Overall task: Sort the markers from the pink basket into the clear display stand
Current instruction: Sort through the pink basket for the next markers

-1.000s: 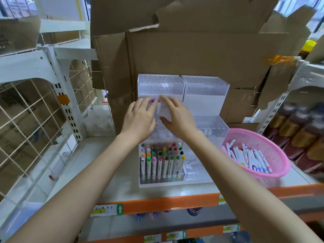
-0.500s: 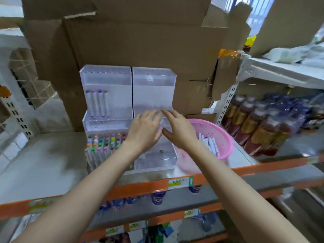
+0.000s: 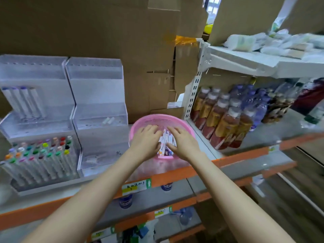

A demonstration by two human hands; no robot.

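Observation:
The pink basket sits on the shelf right of centre, with white markers piled inside. My left hand and my right hand both rest palm-down in the basket, fingers spread over the markers; nothing shows clearly gripped. The clear display stand stands to the left in two stepped columns. Its left column holds several capped markers in the front tier and a few purple-capped ones in the middle tier. The right column is nearly bare, with a small white piece lying on its middle tier.
Tall cardboard boxes stand behind the stand and basket. A white shelf unit at right holds bottled drinks close to the basket. The orange shelf edge runs in front, with lower shelves holding small items below.
Both hands left the display stand and moved right and down into the pink basket. The camera swung right, so the stand now sits at the left of the view.

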